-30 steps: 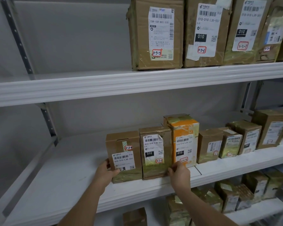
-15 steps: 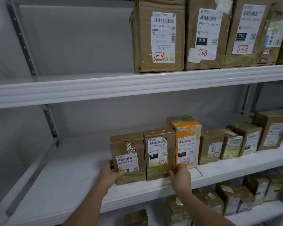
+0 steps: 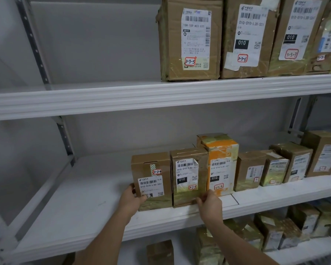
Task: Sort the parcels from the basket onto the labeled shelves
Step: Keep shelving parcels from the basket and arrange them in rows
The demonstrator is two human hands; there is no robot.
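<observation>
Two brown cardboard parcels stand side by side on the middle shelf [image 3: 96, 205]. The left one, marked 3-2-4 [image 3: 151, 175], has my left hand [image 3: 131, 197] gripping its lower left corner, thumb on the front face. The one beside it, marked 3-2-5 [image 3: 189, 169], has my right hand [image 3: 208, 204] at its lower right corner, fingertips curled against the front edge. An orange and white parcel [image 3: 221, 159] stands just right of it. No basket is in view.
More small parcels [image 3: 275, 169] line the middle shelf to the right. Large boxes marked 3-3-5 [image 3: 189, 39], 3-3-6 and 3-3-7 stand on the upper shelf [image 3: 122, 96]. Several parcels fill the lower shelf [image 3: 256, 232]. A perforated steel upright [image 3: 34, 44] runs at the left.
Both hands stay on the two parcels' lower corners. The parcels have barely shifted; the view has drifted so everything sits slightly further right.
</observation>
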